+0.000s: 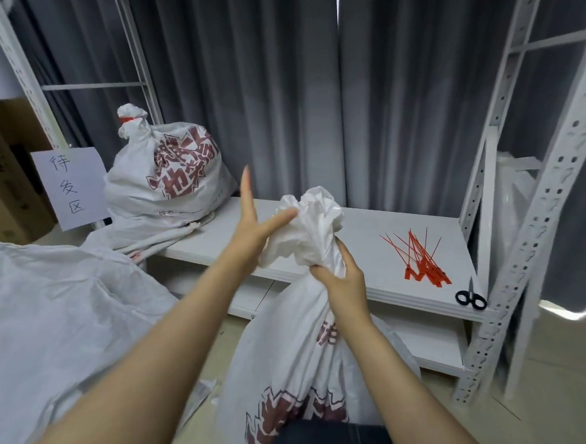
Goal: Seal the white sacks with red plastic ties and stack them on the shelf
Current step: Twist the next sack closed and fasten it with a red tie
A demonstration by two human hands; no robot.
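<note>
Bare shelf board (pixel 364 231) between tied sack (pixel 165 181) left and red ties (pixel 420 258) right

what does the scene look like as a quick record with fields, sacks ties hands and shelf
untied sack: in front of the shelf, top bunched, no tie on it
right hand: grips the untied sack's neck
left hand: fingers straight, touching the bunched top
sealed sack: on the shelf at left, red tie round its neck
red ties: loose pile on the shelf at right
scissors: at the shelf's front right corner
</note>
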